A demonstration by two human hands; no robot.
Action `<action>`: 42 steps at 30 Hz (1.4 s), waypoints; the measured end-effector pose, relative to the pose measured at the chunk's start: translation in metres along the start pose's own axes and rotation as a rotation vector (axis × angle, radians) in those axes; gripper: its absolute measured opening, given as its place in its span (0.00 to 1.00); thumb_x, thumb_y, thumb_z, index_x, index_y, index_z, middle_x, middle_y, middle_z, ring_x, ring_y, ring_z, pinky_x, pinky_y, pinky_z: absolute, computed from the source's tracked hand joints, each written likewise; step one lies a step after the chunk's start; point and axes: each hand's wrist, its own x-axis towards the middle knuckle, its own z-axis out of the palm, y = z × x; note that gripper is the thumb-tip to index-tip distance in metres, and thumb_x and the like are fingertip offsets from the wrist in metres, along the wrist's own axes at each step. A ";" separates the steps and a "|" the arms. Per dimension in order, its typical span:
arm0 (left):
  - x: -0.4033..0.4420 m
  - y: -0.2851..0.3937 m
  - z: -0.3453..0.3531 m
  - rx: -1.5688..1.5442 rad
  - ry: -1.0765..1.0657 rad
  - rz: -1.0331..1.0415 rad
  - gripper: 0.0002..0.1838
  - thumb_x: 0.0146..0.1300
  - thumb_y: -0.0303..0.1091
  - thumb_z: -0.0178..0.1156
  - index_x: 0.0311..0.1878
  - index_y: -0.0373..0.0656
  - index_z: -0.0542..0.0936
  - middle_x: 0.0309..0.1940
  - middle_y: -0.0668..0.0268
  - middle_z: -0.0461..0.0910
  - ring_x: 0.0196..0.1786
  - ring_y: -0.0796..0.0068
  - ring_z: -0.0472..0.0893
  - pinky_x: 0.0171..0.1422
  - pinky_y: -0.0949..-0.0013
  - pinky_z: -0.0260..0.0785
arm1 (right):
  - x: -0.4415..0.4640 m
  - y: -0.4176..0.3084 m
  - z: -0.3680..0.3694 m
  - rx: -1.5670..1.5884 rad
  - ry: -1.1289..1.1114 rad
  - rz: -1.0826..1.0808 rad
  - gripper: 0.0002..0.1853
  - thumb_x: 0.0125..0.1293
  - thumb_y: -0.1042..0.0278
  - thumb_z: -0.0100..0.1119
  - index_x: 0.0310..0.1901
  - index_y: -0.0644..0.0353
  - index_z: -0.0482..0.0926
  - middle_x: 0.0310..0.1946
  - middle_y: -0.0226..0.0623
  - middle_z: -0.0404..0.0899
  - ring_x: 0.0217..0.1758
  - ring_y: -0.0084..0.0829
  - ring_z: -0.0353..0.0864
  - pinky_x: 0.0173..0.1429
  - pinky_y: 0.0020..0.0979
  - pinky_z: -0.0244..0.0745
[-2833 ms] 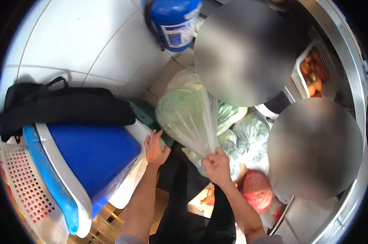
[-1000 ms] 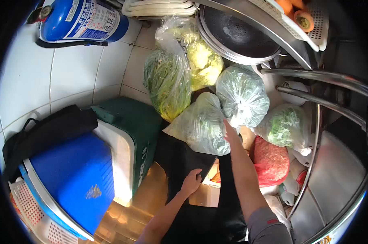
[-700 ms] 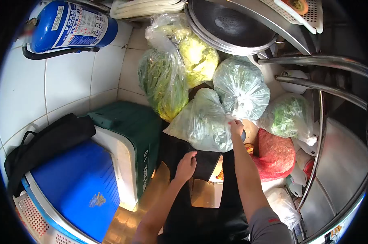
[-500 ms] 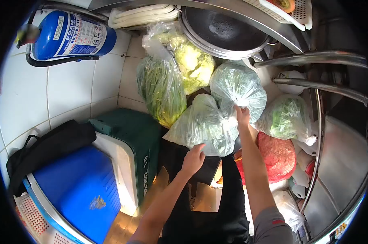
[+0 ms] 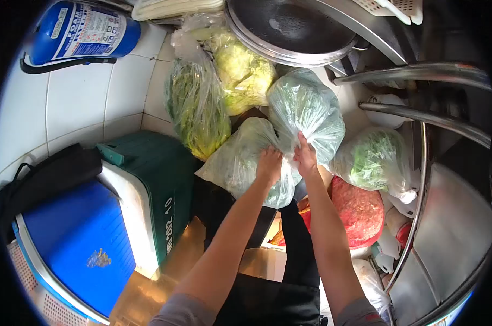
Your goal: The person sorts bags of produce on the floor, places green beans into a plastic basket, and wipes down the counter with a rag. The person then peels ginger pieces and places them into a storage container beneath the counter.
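Note:
A plastic bag of dark green leaves (image 5: 306,103) bulges in front of me, its neck gathered tight. My right hand (image 5: 306,156) is closed on that gathered neck. Just left of it, my left hand (image 5: 269,164) has its fingers curled into the film of a second, paler plastic bag (image 5: 238,157), which lies nearer to me. Greens show dimly through this nearer bag. The two bags touch each other, and the left fingertips are partly hidden in the plastic.
Behind lie a bag of long green stalks (image 5: 194,103) and a bag of yellowish leaves (image 5: 243,73). At right are a bag of greens (image 5: 373,160), a red net sack (image 5: 357,212) and metal rack bars (image 5: 420,114). A blue-lidded cooler (image 5: 77,233) and green box (image 5: 153,179) stand left.
My left hand has moved forward and right, from beside the nearer bag onto it. The right hand keeps its hold on the bag neck. The whole view has shifted slightly.

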 end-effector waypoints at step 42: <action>-0.016 -0.175 -0.146 -0.345 0.929 -0.254 0.27 0.56 0.41 0.53 0.56 0.36 0.64 0.50 0.49 0.69 0.56 0.50 0.66 0.60 0.53 0.55 | -0.109 0.120 -0.051 -0.163 0.224 0.186 0.10 0.53 0.62 0.55 0.24 0.51 0.64 0.09 0.20 0.55 0.08 0.15 0.53 0.11 0.22 0.46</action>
